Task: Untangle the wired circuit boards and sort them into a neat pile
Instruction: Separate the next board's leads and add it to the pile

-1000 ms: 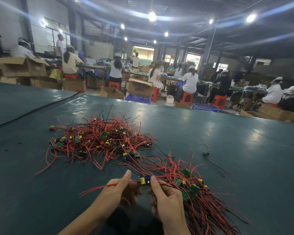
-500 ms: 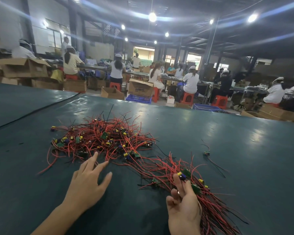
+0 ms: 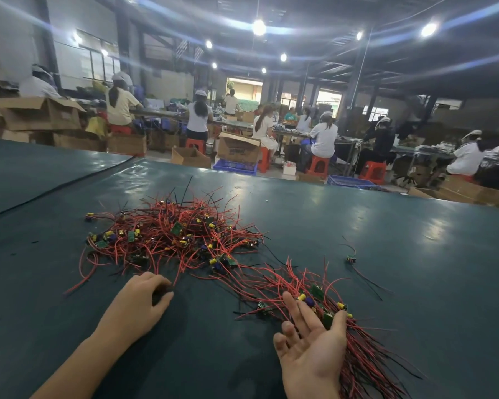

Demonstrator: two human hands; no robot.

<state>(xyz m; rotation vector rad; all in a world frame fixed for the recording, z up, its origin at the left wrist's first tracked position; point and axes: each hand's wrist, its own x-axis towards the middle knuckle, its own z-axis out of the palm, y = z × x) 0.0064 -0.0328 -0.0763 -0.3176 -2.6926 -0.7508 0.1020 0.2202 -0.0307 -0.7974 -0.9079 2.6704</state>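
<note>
Likely fetching next piece: curls left hand [image 3: 139,298] at tangled heap of red-wired green circuit boards [image 3: 173,237], grip unclear; rests right hand [image 3: 311,352] splayed against straightened pile [image 3: 366,352]. Calls for teasing 1 free.

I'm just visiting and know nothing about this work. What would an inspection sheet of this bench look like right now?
Surface: dark green glossy table.
Job's things: tangled pile of red-wired circuit boards; straighter sorted bundle nearer, on the right.
Clutter: one stray wired board lying apart, farther right.
Grips: left hand curled at the tangled pile's near edge, hold unclear; right hand open, palm up, at the sorted bundle.
Cables: red and black leads on the boards; nothing else seen.
Surroundings: workers on red stools, cardboard boxes, blue crates.
</note>
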